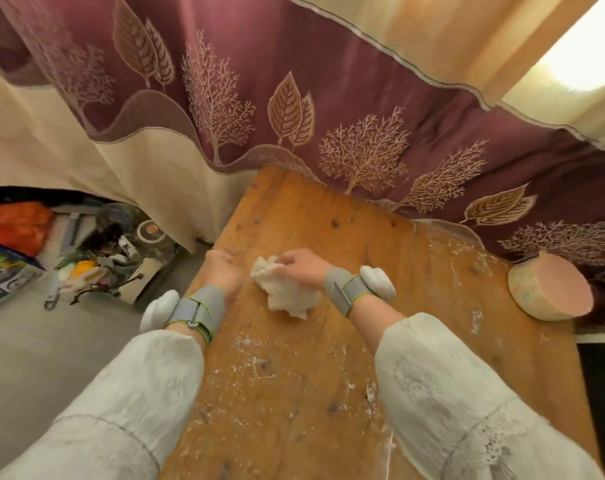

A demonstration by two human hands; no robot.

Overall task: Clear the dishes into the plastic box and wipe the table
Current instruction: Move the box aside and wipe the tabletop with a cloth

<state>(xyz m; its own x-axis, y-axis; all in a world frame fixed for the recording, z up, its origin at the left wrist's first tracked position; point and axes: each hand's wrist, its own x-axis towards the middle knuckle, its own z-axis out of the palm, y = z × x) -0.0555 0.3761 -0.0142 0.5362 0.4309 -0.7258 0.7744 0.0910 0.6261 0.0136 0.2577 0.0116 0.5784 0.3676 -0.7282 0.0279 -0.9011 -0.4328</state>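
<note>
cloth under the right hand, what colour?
White cloth, crumpled, under the right hand; head view.

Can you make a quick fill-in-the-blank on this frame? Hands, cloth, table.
1. The right hand grips a white ____ on the wooden table.
2. The left hand rests at the table's ____ edge.
3. The round pink and cream pot stands at the table's ____ side, by the curtain.
4. The pale specks on the table lie mostly ____ the person than the cloth.

Missing words: cloth; left; right; nearer
</note>
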